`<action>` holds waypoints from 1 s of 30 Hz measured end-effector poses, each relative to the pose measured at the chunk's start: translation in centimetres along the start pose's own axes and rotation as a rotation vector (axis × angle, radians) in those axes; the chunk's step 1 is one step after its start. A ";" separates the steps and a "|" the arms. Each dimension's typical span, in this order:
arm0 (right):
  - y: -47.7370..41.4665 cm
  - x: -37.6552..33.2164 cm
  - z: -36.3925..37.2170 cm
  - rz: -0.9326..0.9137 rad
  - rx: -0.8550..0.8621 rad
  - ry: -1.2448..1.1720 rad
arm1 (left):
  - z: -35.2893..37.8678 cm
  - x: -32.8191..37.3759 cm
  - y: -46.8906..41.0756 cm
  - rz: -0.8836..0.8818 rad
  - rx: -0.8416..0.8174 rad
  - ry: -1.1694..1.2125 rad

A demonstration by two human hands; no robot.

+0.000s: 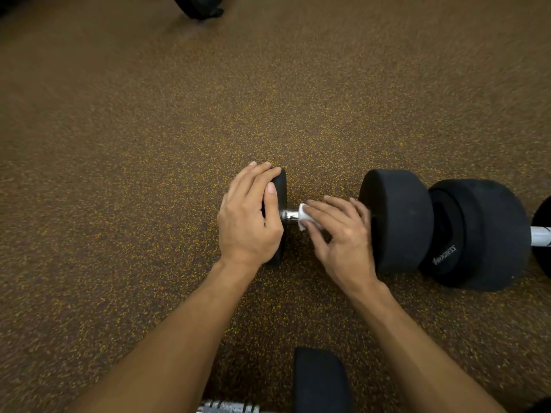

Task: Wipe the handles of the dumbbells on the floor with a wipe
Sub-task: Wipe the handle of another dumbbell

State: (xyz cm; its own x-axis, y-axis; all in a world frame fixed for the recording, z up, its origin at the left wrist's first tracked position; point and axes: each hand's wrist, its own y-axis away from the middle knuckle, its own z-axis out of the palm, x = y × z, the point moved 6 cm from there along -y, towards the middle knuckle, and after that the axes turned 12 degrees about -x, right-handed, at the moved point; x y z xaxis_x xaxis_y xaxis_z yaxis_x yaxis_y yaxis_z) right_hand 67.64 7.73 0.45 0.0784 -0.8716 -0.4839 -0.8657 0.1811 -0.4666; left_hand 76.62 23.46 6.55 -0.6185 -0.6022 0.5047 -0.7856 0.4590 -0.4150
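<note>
A black dumbbell [396, 219] lies across the speckled floor in the middle of the head view. My left hand [249, 216] rests over its left end weight [280, 186] and holds it. My right hand [343, 234] wraps a small white wipe [304, 214] around the chrome handle [289, 215], of which only a short shiny piece shows between the hands. A second black dumbbell [483, 234] lies end to end on the right, its chrome handle [540, 236] bare at the frame's edge.
A third dumbbell lies near my body at the bottom, with a black end weight [320, 380] and a knurled metal handle [228, 408]. A dark piece of equipment [198, 5] stands at the top. Brown rubber flooring [119, 174] stretches to the left and beyond.
</note>
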 end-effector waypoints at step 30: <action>-3.2 -2.2 1.9 0.149 -0.304 0.116 | 0.3 -0.3 0.0 0.008 0.018 0.017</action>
State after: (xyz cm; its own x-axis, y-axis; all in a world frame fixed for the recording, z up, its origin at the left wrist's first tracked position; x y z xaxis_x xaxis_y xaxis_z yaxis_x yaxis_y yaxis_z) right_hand 71.15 9.97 1.59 -0.1013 -0.8950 -0.4344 -0.9724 0.1813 -0.1468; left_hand 76.87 23.47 6.20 -0.6254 -0.5872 0.5139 -0.7800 0.4518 -0.4330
